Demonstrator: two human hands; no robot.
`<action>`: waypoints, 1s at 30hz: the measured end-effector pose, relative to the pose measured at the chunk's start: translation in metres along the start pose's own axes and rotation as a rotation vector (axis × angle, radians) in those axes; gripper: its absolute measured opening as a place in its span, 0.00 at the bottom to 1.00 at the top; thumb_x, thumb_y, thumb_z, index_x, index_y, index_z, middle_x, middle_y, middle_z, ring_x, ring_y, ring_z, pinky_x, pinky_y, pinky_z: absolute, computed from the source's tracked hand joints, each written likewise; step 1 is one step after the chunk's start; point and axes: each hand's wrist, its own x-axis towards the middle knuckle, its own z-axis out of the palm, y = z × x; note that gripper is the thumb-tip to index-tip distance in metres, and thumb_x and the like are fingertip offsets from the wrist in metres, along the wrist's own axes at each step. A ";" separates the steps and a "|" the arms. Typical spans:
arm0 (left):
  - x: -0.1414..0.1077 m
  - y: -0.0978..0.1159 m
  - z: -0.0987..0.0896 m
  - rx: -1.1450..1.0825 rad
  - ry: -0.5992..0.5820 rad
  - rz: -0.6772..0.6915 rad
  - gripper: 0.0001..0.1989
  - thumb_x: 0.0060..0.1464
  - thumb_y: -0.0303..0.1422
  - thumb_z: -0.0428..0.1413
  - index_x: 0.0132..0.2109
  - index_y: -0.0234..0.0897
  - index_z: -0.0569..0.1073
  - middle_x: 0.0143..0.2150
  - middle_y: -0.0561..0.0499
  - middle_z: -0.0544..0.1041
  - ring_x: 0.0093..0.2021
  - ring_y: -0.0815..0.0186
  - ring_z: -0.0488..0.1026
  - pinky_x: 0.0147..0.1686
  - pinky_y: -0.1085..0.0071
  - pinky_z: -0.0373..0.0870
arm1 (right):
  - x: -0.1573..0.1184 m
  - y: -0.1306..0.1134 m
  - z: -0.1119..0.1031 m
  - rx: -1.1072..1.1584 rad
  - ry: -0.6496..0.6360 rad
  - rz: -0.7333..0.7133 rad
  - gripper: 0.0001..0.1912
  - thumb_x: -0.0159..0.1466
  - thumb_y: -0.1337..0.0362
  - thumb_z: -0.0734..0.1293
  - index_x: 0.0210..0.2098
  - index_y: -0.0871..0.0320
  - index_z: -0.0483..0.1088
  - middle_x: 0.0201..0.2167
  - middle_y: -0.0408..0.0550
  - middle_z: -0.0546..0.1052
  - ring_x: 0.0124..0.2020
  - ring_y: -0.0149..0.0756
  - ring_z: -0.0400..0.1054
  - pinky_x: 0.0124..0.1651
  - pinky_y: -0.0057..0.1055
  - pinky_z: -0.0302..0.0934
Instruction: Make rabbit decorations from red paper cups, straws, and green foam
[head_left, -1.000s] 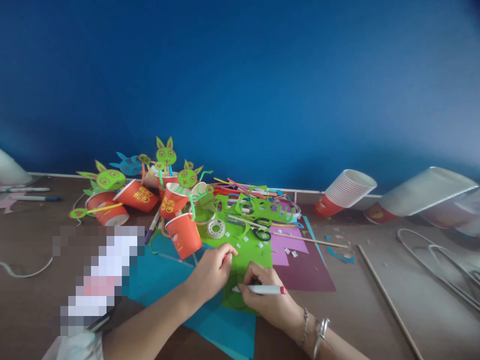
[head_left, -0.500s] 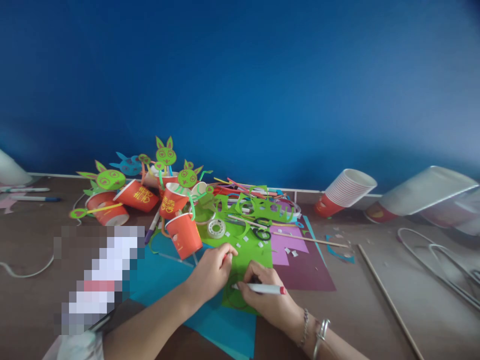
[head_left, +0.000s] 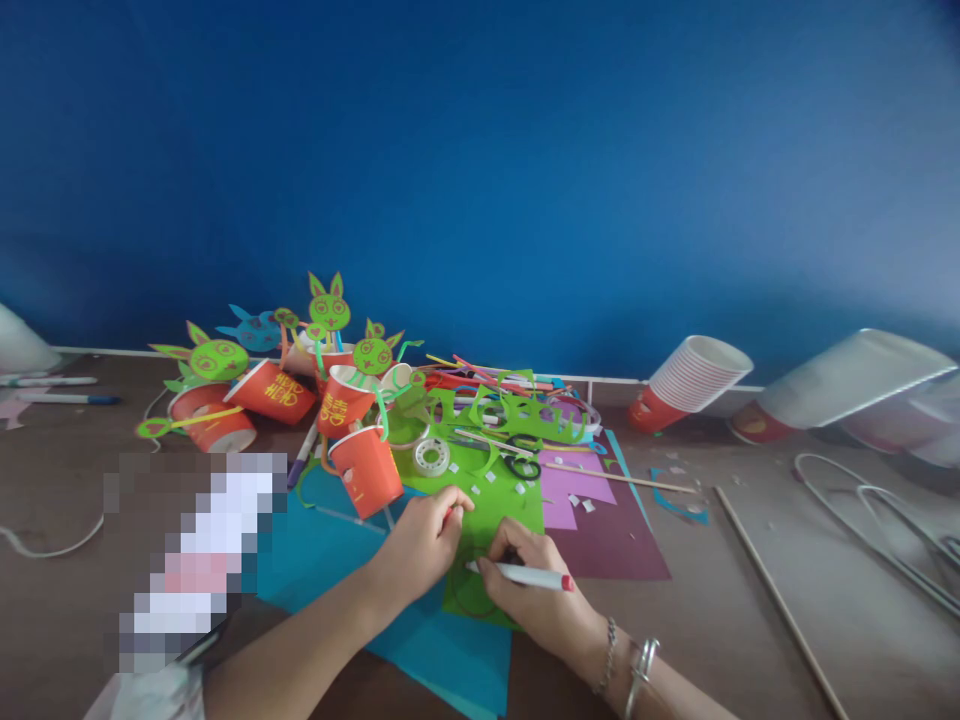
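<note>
My right hand (head_left: 536, 580) is closed around a white marker with a red end (head_left: 536, 577), its tip at the green paper (head_left: 480, 545). A dark round outline (head_left: 469, 609) shows on that paper, partly covered by the hand. My left hand (head_left: 427, 540) rests at the green sheet's left edge, fingers curled, with a small red marker cap (head_left: 450, 515) showing between them. Blue paper (head_left: 450, 650) lies beneath the green. Just beyond my left hand a red paper cup (head_left: 367, 470) tilts, and a white tape roll (head_left: 431, 457) lies behind it.
At the left are red cups with green rabbit faces (head_left: 217, 357). Scissors (head_left: 523, 465), green paper scraps (head_left: 525, 415) and straws lie behind the hands. A stack of paper cups (head_left: 694, 380) leans at the right, near a wooden stick (head_left: 776, 595) and a cable (head_left: 870, 530).
Very little differs. The marker tip has shifted slightly up along the round outline, while my left hand stays in place.
</note>
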 end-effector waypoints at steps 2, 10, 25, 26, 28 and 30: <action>0.000 0.000 0.000 0.005 -0.006 -0.005 0.12 0.57 0.30 0.44 0.39 0.35 0.72 0.21 0.56 0.65 0.21 0.69 0.63 0.23 0.74 0.54 | 0.000 0.000 0.000 0.002 0.003 -0.002 0.08 0.53 0.66 0.63 0.21 0.56 0.58 0.17 0.36 0.61 0.19 0.27 0.56 0.22 0.23 0.48; 0.002 -0.001 0.000 0.003 -0.002 0.011 0.13 0.58 0.30 0.44 0.40 0.35 0.72 0.20 0.57 0.64 0.21 0.69 0.62 0.23 0.74 0.53 | 0.001 0.006 0.004 -0.017 0.042 -0.022 0.08 0.51 0.69 0.62 0.20 0.56 0.56 0.17 0.36 0.61 0.19 0.26 0.55 0.22 0.23 0.48; 0.001 -0.002 0.000 0.003 -0.006 0.014 0.13 0.57 0.30 0.43 0.41 0.34 0.72 0.20 0.57 0.64 0.21 0.69 0.62 0.23 0.74 0.53 | 0.000 0.006 0.002 -0.027 0.029 -0.034 0.08 0.50 0.70 0.61 0.19 0.56 0.55 0.16 0.37 0.62 0.20 0.27 0.57 0.22 0.23 0.48; 0.001 -0.002 0.000 0.002 -0.005 0.011 0.13 0.57 0.30 0.43 0.41 0.34 0.73 0.20 0.57 0.64 0.21 0.69 0.62 0.23 0.74 0.53 | 0.000 0.006 0.002 -0.024 0.023 -0.031 0.08 0.50 0.70 0.61 0.19 0.55 0.55 0.16 0.36 0.62 0.19 0.27 0.56 0.21 0.23 0.48; 0.001 -0.002 0.000 0.000 -0.006 0.006 0.14 0.57 0.30 0.44 0.41 0.34 0.73 0.20 0.57 0.64 0.21 0.68 0.62 0.23 0.74 0.53 | 0.000 0.007 0.002 -0.015 0.015 -0.034 0.08 0.50 0.70 0.61 0.19 0.55 0.55 0.16 0.36 0.62 0.19 0.27 0.56 0.21 0.23 0.47; 0.001 -0.001 0.000 0.001 -0.008 0.003 0.14 0.57 0.30 0.44 0.41 0.34 0.73 0.20 0.57 0.63 0.21 0.69 0.62 0.23 0.74 0.52 | 0.000 0.008 0.002 -0.014 0.010 -0.042 0.08 0.50 0.70 0.61 0.19 0.55 0.56 0.15 0.36 0.62 0.19 0.27 0.56 0.20 0.23 0.47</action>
